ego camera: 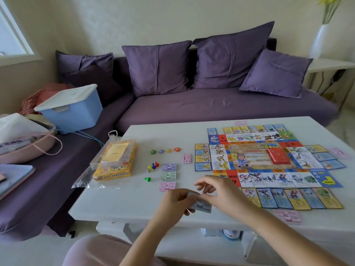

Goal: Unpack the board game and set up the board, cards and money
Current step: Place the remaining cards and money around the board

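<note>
Money (201, 206), a blue wad, sits gripped in the left fingers (187, 194), with the right fingers (208, 198) pinching its top note, above the counter's (124, 198) near edge. Two notes may peel off together, or one may slip floorward, missing the piles (169, 176) just beyond.

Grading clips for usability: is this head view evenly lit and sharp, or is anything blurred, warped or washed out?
Head view: soft, even daylight, no hard shadows; the window is blown out; wide-angle distortion bows the table edge; the left hand, right hand and the grey notes they hold are motion-blurred; the board is sharper.
</note>
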{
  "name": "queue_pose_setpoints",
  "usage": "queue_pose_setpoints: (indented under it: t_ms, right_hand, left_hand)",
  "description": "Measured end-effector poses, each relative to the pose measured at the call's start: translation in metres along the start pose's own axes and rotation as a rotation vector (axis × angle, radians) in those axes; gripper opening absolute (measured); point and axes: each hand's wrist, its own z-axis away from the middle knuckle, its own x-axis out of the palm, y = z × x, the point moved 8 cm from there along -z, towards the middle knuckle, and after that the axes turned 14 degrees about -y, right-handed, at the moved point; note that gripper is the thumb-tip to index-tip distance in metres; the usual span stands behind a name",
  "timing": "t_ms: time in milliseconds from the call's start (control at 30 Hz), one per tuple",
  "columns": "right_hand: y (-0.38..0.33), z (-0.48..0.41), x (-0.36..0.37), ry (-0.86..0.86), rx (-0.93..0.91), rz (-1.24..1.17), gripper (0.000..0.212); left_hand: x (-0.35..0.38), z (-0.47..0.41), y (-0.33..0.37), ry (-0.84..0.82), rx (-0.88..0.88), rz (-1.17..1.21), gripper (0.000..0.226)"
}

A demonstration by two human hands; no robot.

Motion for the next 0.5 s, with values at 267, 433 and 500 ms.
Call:
queue_pose_setpoints:
  t_ms: [267, 433, 500]
  right_hand:
    - [0.022, -0.013, -0.008, -0.181, 0.225, -0.306, 0.03]
    - [0.027, -0.022, -0.011, -0.101, 0.25, -0.451, 0.03]
    - [0.029, -0.028, -0.009, -0.097, 0.266, -0.432, 0.028]
  left_hand:
    - [-0.003, -0.019, -0.002, -0.013, 0.023, 0.247, 0.018]
    - [0.008, -0.031, -0.007, -0.109, 0.1, 0.647, 0.033]
    - [0.005, -0.038, -0.014, -0.086, 0.083, 0.685, 0.032]
